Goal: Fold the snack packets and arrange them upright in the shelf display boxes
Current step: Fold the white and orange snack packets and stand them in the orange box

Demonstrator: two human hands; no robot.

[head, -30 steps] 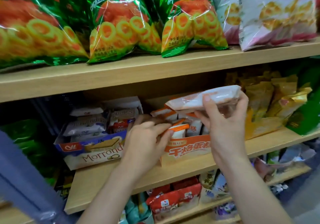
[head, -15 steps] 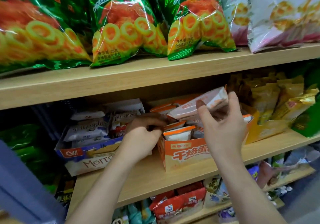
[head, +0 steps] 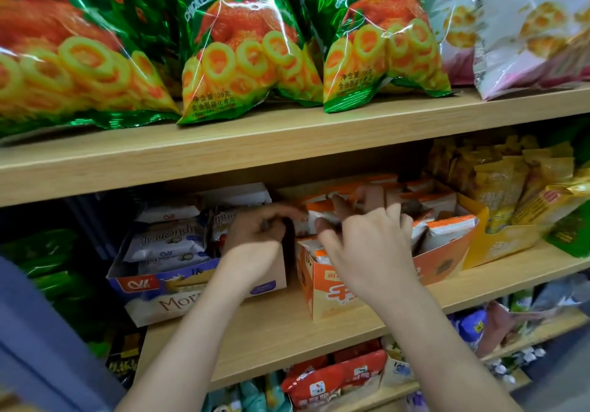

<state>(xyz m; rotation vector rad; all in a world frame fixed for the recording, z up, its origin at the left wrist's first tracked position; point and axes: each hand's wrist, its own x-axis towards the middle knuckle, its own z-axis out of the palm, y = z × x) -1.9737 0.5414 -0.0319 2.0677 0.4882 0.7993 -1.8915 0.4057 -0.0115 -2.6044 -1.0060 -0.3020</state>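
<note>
Wooden shelves (head: 287, 143) fill the view, with green chicken-ring bags (head: 249, 54) standing along the top board and pink-and-white bags (head: 526, 28) to their right. On the middle shelf an orange display box (head: 335, 300) sits near the front edge, and orange-and-white snack packets (head: 447, 229) stand upright in it, packed close together. Both hands reach into the left end of this box. The left hand (head: 255, 236) has its fingers curled over the box's left wall, their tips at the top of a packet; blur hides whether they pinch anything. The right hand (head: 367, 245) is over the packets with thumb and fingers partly spread and pointing to the far side, and I cannot tell whether it grips a packet or only touches the tops. Just left of the orange box is a blue-and-white box (head: 153, 303) holding white wafer packets (head: 166, 242). To the right, touching it, is a yellow box (head: 498, 249) of yellow packets (head: 498, 188). Red packets (head: 332, 376) show on the shelf below.
</note>
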